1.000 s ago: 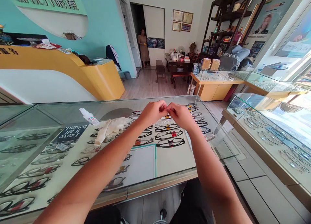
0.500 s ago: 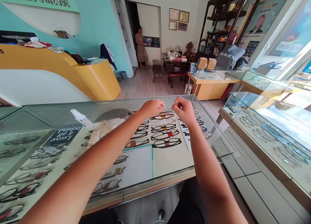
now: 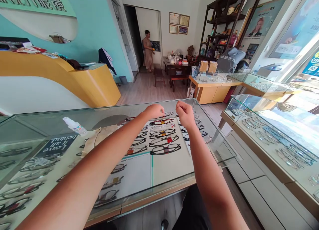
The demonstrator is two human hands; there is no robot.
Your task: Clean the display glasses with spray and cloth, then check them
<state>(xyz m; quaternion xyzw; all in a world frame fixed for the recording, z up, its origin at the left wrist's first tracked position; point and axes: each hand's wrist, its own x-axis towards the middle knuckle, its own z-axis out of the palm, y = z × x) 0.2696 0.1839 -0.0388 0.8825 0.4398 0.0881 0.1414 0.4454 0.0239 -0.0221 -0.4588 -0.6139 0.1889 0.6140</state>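
Note:
Both arms reach forward over a glass display case (image 3: 171, 168). My left hand (image 3: 154, 110) is closed with its fingers curled, near the case's far edge. Beside it, my right hand (image 3: 184, 112) makes a fist a short gap away. Nothing shows in either hand. Under the glass lie rows of eyeglasses (image 3: 165, 149), some with red or yellow tags on the lenses. Left of my left arm, a white spray bottle (image 3: 74, 126) and a beige cloth (image 3: 96, 140) are on the case.
A second glass case (image 3: 269, 137) with eyeglasses stands at the right. At the left is a yellow counter (image 3: 97, 85). Farther back are a dark table (image 3: 178, 68), benches, shelves (image 3: 224, 27) and a person (image 3: 148, 52) by the doorway.
The view has shifted slightly, and my fists remain side by side over the case, with the right one curled tighter. The person at the back has stepped out from the doorway.

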